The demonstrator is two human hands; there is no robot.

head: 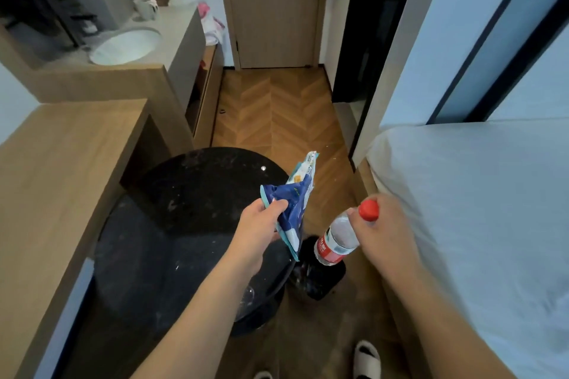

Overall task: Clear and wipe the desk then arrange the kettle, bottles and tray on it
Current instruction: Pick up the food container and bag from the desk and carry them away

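Item one: a clear plastic water bottle (335, 240) with a red cap and red label, hanging neck-up and tilted, above a black waste bin (320, 277) on the floor. We hold it at the very top: our right hand (381, 224) has its fingers curled round the neck just under the cap.

Item two: a crumpled blue-and-white snack bag (295, 209), held up over the edge of the round black table (172, 224). Our left hand (261, 224) pinches its lower end between thumb and curled fingers. Bag and bottle sit near each other but apart.

Item three: the wooden desk (61, 163), to our left, touching neither hand.

Also noted: a bed with white sheet (477, 209) to our right, a washbasin (126, 46) beyond the desk, a closed wooden door (274, 6) ahead, and white slippers (366, 360) on our feet.
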